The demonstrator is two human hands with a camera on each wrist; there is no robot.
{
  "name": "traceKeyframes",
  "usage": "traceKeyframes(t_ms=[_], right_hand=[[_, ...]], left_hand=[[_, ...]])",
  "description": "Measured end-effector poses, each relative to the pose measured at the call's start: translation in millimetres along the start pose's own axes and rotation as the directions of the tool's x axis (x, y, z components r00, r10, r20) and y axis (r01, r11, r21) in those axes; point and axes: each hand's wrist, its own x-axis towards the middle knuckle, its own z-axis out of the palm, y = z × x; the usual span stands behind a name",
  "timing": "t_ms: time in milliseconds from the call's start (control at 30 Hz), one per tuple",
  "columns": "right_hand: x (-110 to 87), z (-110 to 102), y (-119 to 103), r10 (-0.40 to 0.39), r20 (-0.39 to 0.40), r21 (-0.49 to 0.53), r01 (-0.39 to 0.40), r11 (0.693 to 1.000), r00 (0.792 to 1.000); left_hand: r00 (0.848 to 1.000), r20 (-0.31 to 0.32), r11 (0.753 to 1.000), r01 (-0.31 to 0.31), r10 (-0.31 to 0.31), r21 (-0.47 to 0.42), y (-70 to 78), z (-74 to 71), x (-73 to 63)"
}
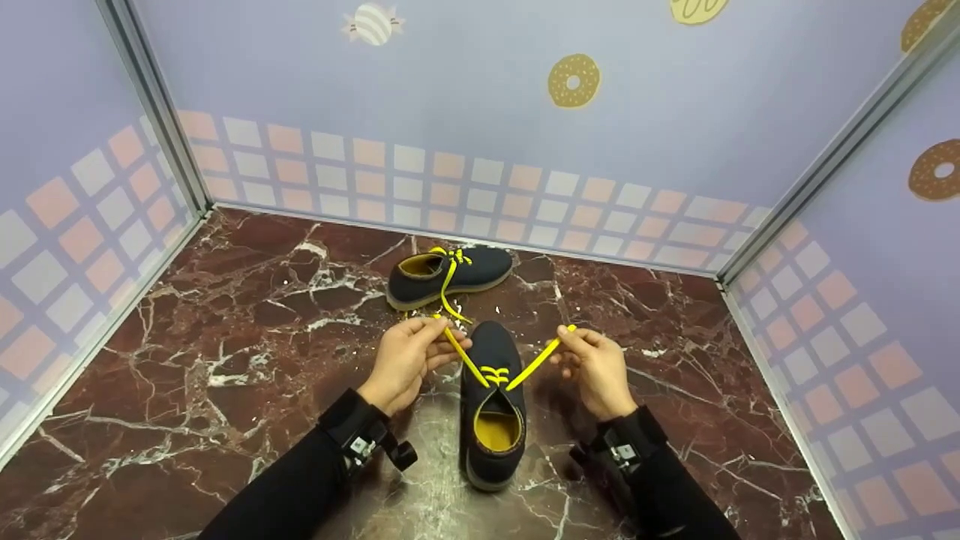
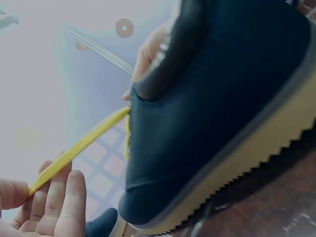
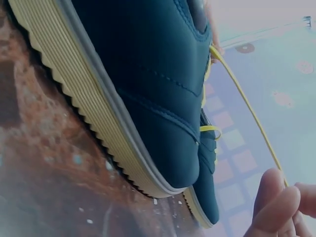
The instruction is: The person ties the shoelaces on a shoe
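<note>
A dark shoe (image 1: 491, 345) with a yellow lining stands in front of me, its toe pointing away. Yellow laces cross its front, and their two loose ends spread apart in a V. My left hand (image 1: 409, 360) pinches one lace end (image 1: 465, 354) between thumb and finger, left of the shoe. On the other side my right hand (image 1: 598, 367) pinches the other lace end (image 1: 534, 367). Both laces look stretched straight. In the left wrist view the lace (image 2: 84, 143) runs from the thumb up to the shoe (image 2: 187, 108); the right wrist view shows the thinner-looking lace (image 3: 247, 101) likewise.
A second dark shoe (image 1: 480, 268) lies beyond the first, turned sideways, its yellow lace (image 1: 448, 289) trailing onto the floor. Brown marbled surface (image 1: 300, 360) spreads all around. Patterned panels (image 1: 480, 112) with metal corner posts (image 1: 161, 112) enclose the back and sides.
</note>
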Motion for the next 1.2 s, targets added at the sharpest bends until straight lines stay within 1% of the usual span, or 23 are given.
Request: traceKeyframes(t_ms=[133,300,367,433,533,600,700,767,867,933,1000,1133,1200], right_hand=[[2.2,2.7,-6.0,-0.034,0.017,-0.025,0.034,0.999,0.999],[4.9,3.3,-13.7,-0.087,0.064,-0.026,0.088,0.996,0.994],[5.9,3.2,-16.8,-0.112,0.077,-0.029,0.115,0.993,0.991],[7.4,3.1,-19.6,-0.138,0.085,-0.038,0.141,0.989,0.987],[9.9,3.0,-23.3,-0.167,0.101,-0.054,0.173,0.983,0.981],[12.0,2.4,-25.2,-0.178,0.116,-0.07,0.187,0.98,0.977],[14.1,1.0,-28.2,-0.191,0.138,-0.104,0.206,0.973,0.972],[15.5,1.3,-30.1,-0.201,0.149,-0.131,0.221,0.966,0.968],[16.8,2.4,-33.3,-0.225,0.151,-0.153,0.248,0.957,0.963],[17.8,4.0,-35.2,-0.245,0.154,-0.159,0.269,0.95,0.957],[18.1,5.5,-36.7,-0.262,0.156,-0.147,0.285,0.947,0.952],[19.3,7.5,-38.6,-0.278,0.168,-0.13,0.301,0.945,0.946],[20.4,7.5,-39.3,-0.279,0.174,-0.131,0.303,0.944,0.945]], left_hand=[[1.0,0.007,1.0,0.004,-0.004,-0.008,5.4,3.8,2.7],[1.0,0.021,1.0,0.006,-0.007,0.013,8.5,7.9,6.8],[0.999,0.036,0.999,-0.011,0.009,0.041,9.8,9.4,7.9],[0.998,0.055,0.995,-0.041,0.036,0.088,11.4,10.6,8.8],[0.992,0.099,0.981,-0.091,0.075,0.173,13.8,11.6,9.7],[0.987,0.136,0.967,-0.118,0.088,0.227,15.8,11.9,10.1],[0.977,0.195,0.946,-0.143,0.088,0.291,18.5,12.3,10.7],[0.97,0.229,0.928,-0.161,0.085,0.337,20.2,12.2,11.1],[0.962,0.26,0.898,-0.183,0.08,0.401,21.6,13.2,12.2],[0.961,0.266,0.882,-0.187,0.073,0.433,21.5,14.4,13.6],[0.962,0.264,0.872,-0.186,0.068,0.452,21.1,15.9,15.0],[0.966,0.254,0.871,-0.171,0.056,0.46,19.9,18.0,18.4],[0.966,0.254,0.876,-0.169,0.056,0.452,19.8,19.2,20.2]])
